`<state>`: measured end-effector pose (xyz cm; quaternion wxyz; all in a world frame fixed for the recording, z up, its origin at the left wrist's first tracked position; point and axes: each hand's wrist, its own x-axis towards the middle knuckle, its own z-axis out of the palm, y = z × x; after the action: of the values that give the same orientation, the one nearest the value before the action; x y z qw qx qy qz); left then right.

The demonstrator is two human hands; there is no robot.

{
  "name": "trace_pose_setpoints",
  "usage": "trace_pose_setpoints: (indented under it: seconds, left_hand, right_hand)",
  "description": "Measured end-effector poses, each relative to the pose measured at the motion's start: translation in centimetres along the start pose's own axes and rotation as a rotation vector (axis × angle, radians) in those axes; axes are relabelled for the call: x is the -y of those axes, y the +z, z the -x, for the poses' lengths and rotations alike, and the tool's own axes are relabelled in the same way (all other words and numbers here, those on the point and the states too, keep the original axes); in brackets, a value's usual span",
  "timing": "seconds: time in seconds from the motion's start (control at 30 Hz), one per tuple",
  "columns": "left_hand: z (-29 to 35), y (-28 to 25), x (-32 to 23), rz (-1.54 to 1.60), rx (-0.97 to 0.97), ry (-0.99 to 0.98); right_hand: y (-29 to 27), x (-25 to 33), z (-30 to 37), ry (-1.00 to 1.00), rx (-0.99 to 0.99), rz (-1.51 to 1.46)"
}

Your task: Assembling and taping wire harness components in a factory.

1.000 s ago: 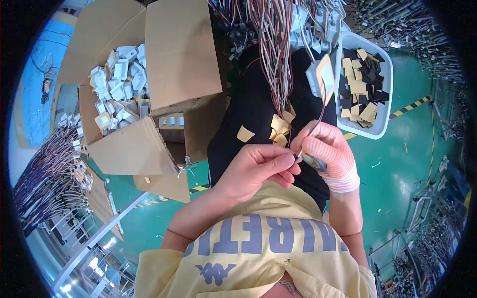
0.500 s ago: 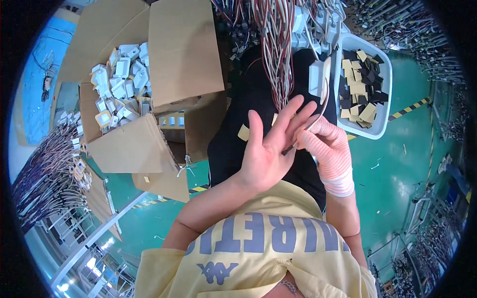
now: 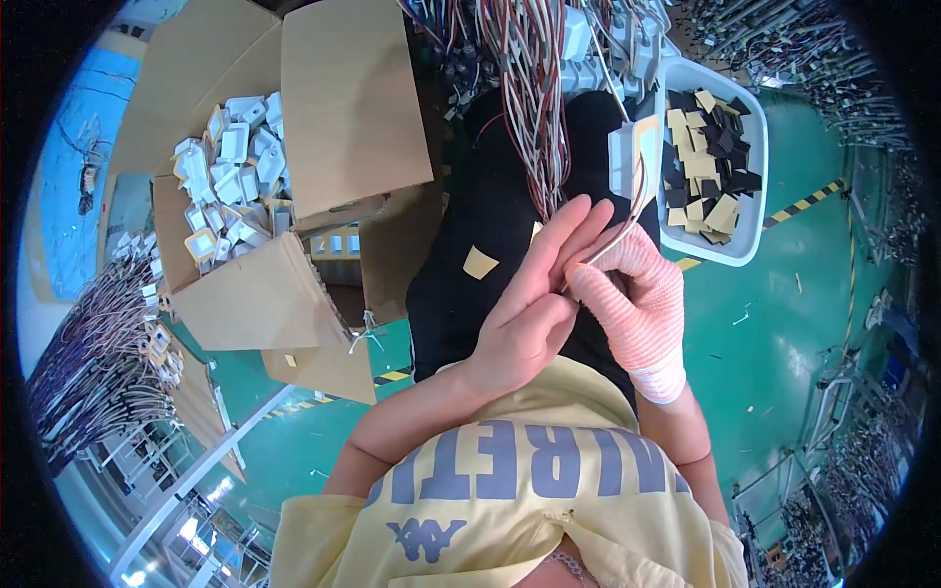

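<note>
An open brown cardboard box sits at ten o'clock, its flaps spread wide, packed with small white square parts; a second, smaller carton lies just below it on the green floor. At two o'clock a pale plastic tray holds a loose heap of black and tan square pads. A single tan pad rests on the person's dark lap, near the centre. A black-and-yellow striped line runs across the floor at three o'clock, just beyond the tray. The left hand is bare and open, fingers held straight together and pointing toward one o'clock, palm turned toward the other hand and pressing against it. The right hand wears a pink-and-white knit glove and is curled shut, pinching a thin wire lead between thumb and forefinger. That lead runs upward toward twelve to one o'clock, its long axis nearly upright, and ends in a white square part with a tan face just beside the tray's left wall. A thick bundle of red, white and brown wires hangs down from twelve o'clock toward the fingertips. More wire bundles lie at eight o'clock.
</note>
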<state>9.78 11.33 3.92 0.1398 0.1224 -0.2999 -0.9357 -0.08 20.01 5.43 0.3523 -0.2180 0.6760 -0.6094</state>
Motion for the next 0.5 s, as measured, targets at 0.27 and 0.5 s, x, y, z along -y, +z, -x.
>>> trace_pose_setpoints:
  seconds: [0.27,0.5]
  left_hand:
    - [0.13,-0.01,-0.24,-0.034,0.03,0.042]
    - [0.23,-0.68,-0.6,-0.022,0.039,0.016]
  right_hand:
    - [-0.02,0.29,-0.17,-0.012,0.024,-0.003]
    - [-0.49,0.31,-0.07,-0.052,0.032,0.038]
